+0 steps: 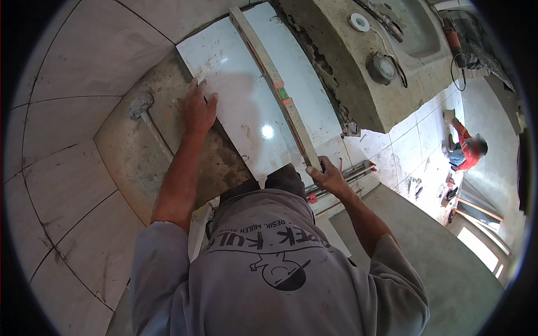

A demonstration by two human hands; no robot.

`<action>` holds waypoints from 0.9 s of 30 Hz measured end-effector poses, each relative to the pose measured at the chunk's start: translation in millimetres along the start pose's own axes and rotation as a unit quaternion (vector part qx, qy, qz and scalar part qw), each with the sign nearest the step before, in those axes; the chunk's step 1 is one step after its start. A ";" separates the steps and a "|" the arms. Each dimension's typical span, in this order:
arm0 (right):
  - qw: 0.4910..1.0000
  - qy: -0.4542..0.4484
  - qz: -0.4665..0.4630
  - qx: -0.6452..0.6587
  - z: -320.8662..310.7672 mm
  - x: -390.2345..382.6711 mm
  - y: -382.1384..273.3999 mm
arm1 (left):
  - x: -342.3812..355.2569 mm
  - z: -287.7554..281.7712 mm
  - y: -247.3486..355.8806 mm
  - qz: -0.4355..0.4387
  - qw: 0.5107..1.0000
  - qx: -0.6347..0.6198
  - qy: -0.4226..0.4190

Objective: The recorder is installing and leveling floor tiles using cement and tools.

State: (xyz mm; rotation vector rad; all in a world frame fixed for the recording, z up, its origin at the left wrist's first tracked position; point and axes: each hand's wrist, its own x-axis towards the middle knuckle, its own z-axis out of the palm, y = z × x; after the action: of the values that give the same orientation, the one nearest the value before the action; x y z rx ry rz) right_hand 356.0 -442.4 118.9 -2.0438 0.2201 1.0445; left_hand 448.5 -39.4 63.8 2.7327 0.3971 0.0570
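Note:
A large glossy white tile [235, 101] lies on the worktop in front of me. Across it, slanting from the far edge towards me, rests a long spirit level [262, 64] with a green vial. My right hand [329, 178] is closed round the level's near end. At the tile's left edge is my left hand [199, 109], fingers spread and thumb apart, touching the edge; some fingertips are hard to make out. Left of that hand, a mallet [141, 105] lies on the bare, rough concrete [224, 159], its handle partly hidden by my forearm.
A concrete counter [347, 61] with a sink basin [419, 28] stands at the right, bearing a white tape roll [359, 22] and a round can-like object [382, 68]. A tile cutter [356, 172] lies near my right hand. Another person [466, 150] in red crouches far right. Tiled wall [67, 134] at left.

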 end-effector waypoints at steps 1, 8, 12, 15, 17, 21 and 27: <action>1.000 -0.001 0.002 -0.003 0.4 0.0 -0.5 | -1.0 -0.5 -0.2 -0.001 1.000 0.000 0.001; 1.000 0.005 -0.028 0.004 5.8 -1.1 -1.1 | -12.1 0.7 -9.4 -0.012 0.999 -0.041 0.015; 1.000 0.004 -0.012 -0.007 3.1 -0.9 -1.6 | -13.8 -5.5 -1.0 -0.035 0.999 -0.022 -0.003; 1.000 -0.004 0.005 -0.005 2.4 -1.4 -5.3 | -15.3 -5.7 -4.0 -0.035 0.999 -0.021 -0.001; 1.000 -0.006 0.007 -0.004 2.9 -0.3 -4.0 | -15.3 0.6 -11.5 -0.028 0.999 -0.035 0.010; 1.000 -0.001 0.004 -0.010 2.5 2.0 0.4 | -14.3 -3.3 -4.1 -0.036 0.999 -0.014 0.000; 1.000 0.001 -0.007 -0.014 1.0 1.4 -1.5 | -14.5 -6.6 -1.3 -0.026 0.998 -0.054 0.005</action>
State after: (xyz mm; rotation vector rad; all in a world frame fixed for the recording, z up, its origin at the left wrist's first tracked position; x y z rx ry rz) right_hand 357.0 -440.4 118.4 -2.0685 0.1942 1.0422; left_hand 433.6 -39.9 69.7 2.6155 0.4553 0.0766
